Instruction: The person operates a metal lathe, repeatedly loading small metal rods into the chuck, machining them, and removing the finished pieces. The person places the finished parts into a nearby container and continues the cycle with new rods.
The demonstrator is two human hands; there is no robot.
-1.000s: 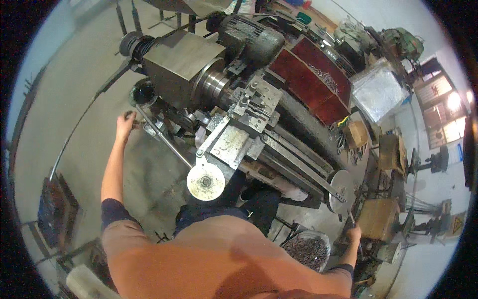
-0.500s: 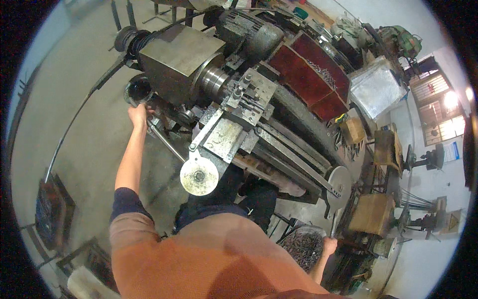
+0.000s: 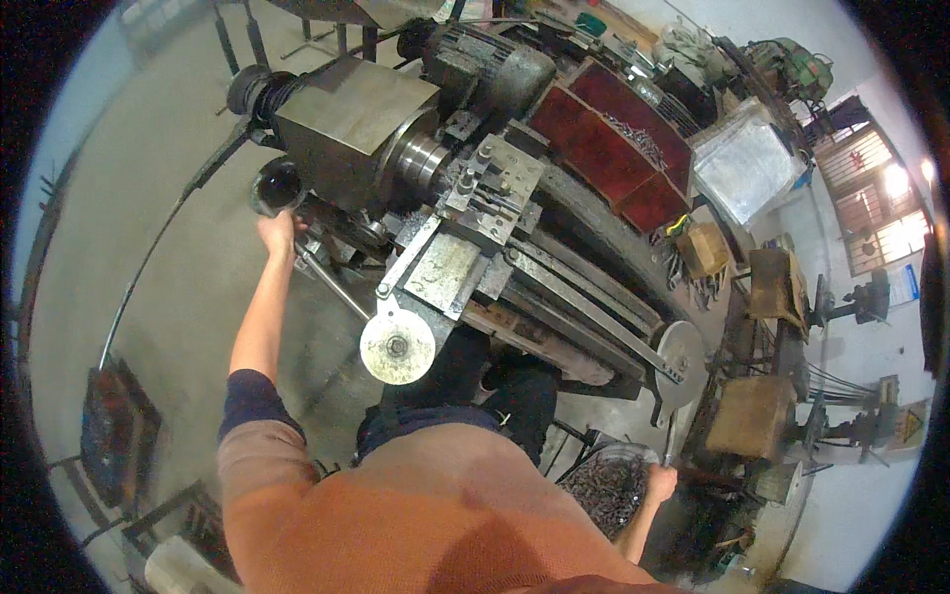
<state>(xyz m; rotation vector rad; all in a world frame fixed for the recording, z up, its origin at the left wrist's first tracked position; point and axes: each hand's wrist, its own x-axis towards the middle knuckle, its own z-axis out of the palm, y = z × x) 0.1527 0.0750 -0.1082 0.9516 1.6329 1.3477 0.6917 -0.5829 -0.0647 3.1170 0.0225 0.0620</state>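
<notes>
A small metal lathe [image 3: 356, 104] stands before me, its shiny round spindle nose [image 3: 422, 161] facing the tool block [image 3: 495, 188]. At the left, my left hand [image 3: 278, 234] is closed at the lower edge of a dark round cup-shaped part [image 3: 276, 188]; its fingers are partly hidden, so what they grip cannot be made out. Below the spindle, a pale round disc [image 3: 397, 346] sits at the end of a flat link. My right hand [image 3: 661, 482] is wrapped round the lower end of a metal lever [image 3: 671, 439], beneath a grey disc [image 3: 681, 362] at the right end of the lathe.
Beside my right hand stands a container heaped with small dark metal pieces [image 3: 602, 490]. A dark red tray [image 3: 604, 148] with metal bits lies behind the lathe, near a motor [image 3: 485, 64]. Brown boxes [image 3: 752, 418] and machines line the right wall. A black-topped stand [image 3: 119, 431] is at left.
The whole view has shifted and turned slightly. Both hands stay at the same parts of the lathe, with no clear movement of the lever.
</notes>
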